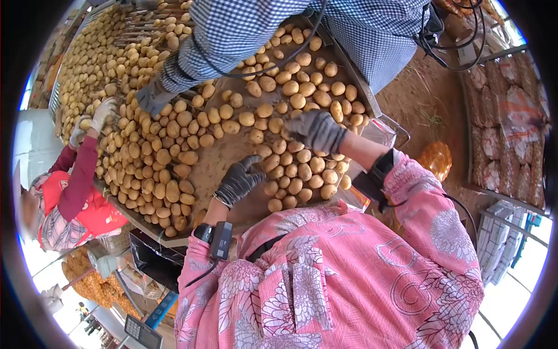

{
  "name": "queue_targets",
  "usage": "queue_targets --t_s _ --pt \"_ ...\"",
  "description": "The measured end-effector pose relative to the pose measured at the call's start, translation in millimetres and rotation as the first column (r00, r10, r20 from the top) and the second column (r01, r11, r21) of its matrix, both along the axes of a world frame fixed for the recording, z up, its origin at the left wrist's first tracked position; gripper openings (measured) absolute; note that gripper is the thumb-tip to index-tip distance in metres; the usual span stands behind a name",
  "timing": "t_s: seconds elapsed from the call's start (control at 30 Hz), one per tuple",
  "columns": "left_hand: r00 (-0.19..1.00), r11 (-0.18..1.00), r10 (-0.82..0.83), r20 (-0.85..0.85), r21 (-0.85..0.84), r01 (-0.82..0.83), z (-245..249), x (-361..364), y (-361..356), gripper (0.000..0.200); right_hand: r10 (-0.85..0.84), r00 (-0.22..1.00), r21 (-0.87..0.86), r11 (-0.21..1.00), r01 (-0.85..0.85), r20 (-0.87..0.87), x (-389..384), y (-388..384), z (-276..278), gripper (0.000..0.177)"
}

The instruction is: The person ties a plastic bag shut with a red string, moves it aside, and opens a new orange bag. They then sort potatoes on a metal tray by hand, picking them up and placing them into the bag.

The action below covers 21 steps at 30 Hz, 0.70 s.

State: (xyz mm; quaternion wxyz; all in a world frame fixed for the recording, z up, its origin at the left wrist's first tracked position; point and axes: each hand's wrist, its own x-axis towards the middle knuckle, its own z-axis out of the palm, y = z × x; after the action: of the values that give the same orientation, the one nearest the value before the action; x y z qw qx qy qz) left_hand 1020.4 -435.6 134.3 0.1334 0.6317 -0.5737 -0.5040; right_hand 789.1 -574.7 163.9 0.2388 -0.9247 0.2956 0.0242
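My left hand (237, 182), in a dark striped glove, is open over the bare brown sorting table (224, 156), its fingers stretched toward a cluster of potatoes (305, 170). Nothing shows in its grasp. Nearer the table's right side, my right hand (321, 131) wears a grey striped glove and reaches in over the same potatoes. Its fingertips point left and down among them, blurred, and I cannot tell whether they grip one. Round, pale yellow potatoes (171, 131) also lie thickly to the left of the bare strip.
Across the table a person in a checked sleeve (224, 38) has a gloved hand (154, 98) on the potatoes. Another person in a red apron (87, 209) works at the left. Filled sacks (505, 128) are stacked at right; a metal rim (363, 78) edges the table.
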Motion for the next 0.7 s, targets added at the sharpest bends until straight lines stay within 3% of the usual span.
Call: queue_targets --t_s 0.07,0.1,0.13,0.17,0.2,0.23,0.3,0.33,0.37,0.4,0.47,0.5,0.53,0.57,0.6,0.63,0.67,0.7 --pt "0.973 0.974 0.217 -0.079 0.08 -0.211 10.6 2.0 -7.5 0.038 -0.077 0.996 -0.02 0.997 0.078 0.05 32.0 -11.7 -11.5 0.026" --pt "0.973 0.974 0.217 -0.073 0.08 -0.212 6.0 4.0 -6.2 0.038 -0.014 0.995 -0.05 0.999 0.019 0.101 51.7 -18.2 -13.8 0.027" --pt "0.921 0.94 0.34 -0.193 0.098 -0.326 -5.2 7.4 -3.9 0.034 0.051 0.987 -0.083 0.996 -0.039 0.151 72.5 -23.7 -17.2 0.027" --pt "0.838 0.892 0.452 -0.305 0.129 -0.434 -15.2 11.8 -1.7 0.029 -0.08 0.981 0.025 0.997 0.077 0.178 95.5 -26.8 -30.6 0.028" --pt "0.839 0.891 0.454 -0.301 0.129 -0.436 -22.9 17.1 1.3 0.029 -0.212 0.959 0.136 0.973 0.189 0.188 115.2 -28.4 -41.9 0.029" --pt "0.778 0.854 0.519 -0.354 0.164 -0.494 -30.1 22.1 5.7 0.028 -0.214 0.958 0.139 0.972 0.19 0.188 128.6 -30.5 -38.7 0.029" --pt "0.715 0.819 0.57 -0.405 0.212 -0.533 -30.2 23.6 13.6 0.028 -0.349 0.935 0.285 0.891 0.353 -0.069 138.4 -34.4 -29.8 0.034" --pt "0.581 0.747 0.661 -0.475 0.338 -0.573 -22.1 21.8 16.9 0.032 -0.357 0.931 0.282 0.888 0.363 -0.076 134.3 -35.4 -37.9 0.034" --pt "0.426 0.663 0.741 -0.519 0.464 -0.587 -14.4 19.3 16.7 0.035 -0.254 0.967 0.21 0.944 0.256 -0.035 129.6 -35.4 -49.3 0.039" --pt "0.424 0.666 0.738 -0.524 0.466 -0.583 -7.3 14.8 13.6 0.035 -0.141 0.99 0.131 0.981 0.14 -0.002 125.4 -36.9 -59.1 0.044" --pt "0.125 0.639 0.712 -0.691 0.564 -0.524 3.1 3.9 8.5 0.038 -0.046 0.998 0.085 0.995 0.043 0.036 100.6 -15.3 -25.7 0.054" --pt "0.117 0.636 0.713 -0.691 0.567 -0.522 -1.4 2.2 5.4 0.038 0.03 0.984 0.041 0.998 -0.038 0.177 91.6 -2.0 -21.8 0.049" --pt "0.016 0.533 0.792 -0.611 0.677 -0.507 -8.3 1.3 -0.3 0.04 0.107 0.944 -0.011 0.994 -0.109 0.312 82.7 5.7 -20.5 0.044" --pt "-0.079 0.42 0.855 -0.513 0.772 -0.477 -11.1 0.3 -4.9 0.041 0.129 0.909 -0.031 0.991 -0.128 0.397 74.4 8.6 -17.8 0.045" --pt "-0.08 0.419 0.855 -0.512 0.774 -0.476 -11.7 -1.2 -6.2 0.041 0.129 0.91 -0.029 0.991 -0.128 0.395 61.2 -0.3 -12.5 0.045" --pt "-0.009 0.538 0.796 -0.605 0.714 -0.448 -9.8 -4.2 -6.7 0.039 -0.039 0.994 0.058 0.998 0.033 0.102 48.5 -16.3 14.4 0.044" --pt "0.059 0.645 0.724 -0.687 0.644 -0.41 -8.9 -5.7 -6.0 0.037 -0.187 0.959 0.095 0.973 0.211 -0.211 42.9 -24.6 27.9 0.044" --pt "0.103 0.727 0.663 -0.741 0.604 -0.327 -12.1 -3.7 -4.8 0.037 -0.249 0.943 -0.014 0.968 0.252 -0.221 34.7 -38.3 15.1 0.044"
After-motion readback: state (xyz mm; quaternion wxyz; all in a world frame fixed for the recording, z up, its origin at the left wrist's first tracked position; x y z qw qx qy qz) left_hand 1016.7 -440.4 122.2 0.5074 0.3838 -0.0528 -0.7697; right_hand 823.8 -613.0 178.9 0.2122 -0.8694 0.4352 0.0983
